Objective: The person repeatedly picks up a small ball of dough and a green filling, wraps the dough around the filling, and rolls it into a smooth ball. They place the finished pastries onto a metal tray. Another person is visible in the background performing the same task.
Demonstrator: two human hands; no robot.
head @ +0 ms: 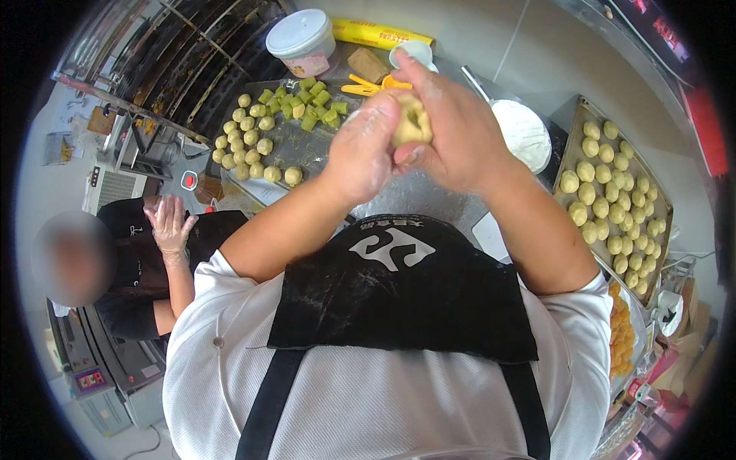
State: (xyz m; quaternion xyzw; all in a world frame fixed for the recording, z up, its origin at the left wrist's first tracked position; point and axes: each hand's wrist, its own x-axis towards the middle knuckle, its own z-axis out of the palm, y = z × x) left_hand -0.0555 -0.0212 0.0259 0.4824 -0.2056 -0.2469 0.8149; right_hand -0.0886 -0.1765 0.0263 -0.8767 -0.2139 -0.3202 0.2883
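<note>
My left hand (368, 146) and my right hand (460, 126) are together above the grey worktop, both dusted with white powder. Between them they hold a pale yellow piece of dough (411, 123), with a dark hollow visible in its top. To their left lies a dark tray (313, 150) bearing green filling pieces (309, 115) and several pale dough balls (251, 137). A bowl of white flour (520, 135) stands just beyond my right wrist.
Right, a metal tray (579, 109) carries many dough balls (616, 214); orange balls (621, 330) lie below. Behind are a lidded white tub (302, 43), a yellow box (379, 34), and yellow plastic utensils (362, 86). A co-worker's gloved hand (171, 225) and a rack (190, 63) are left.
</note>
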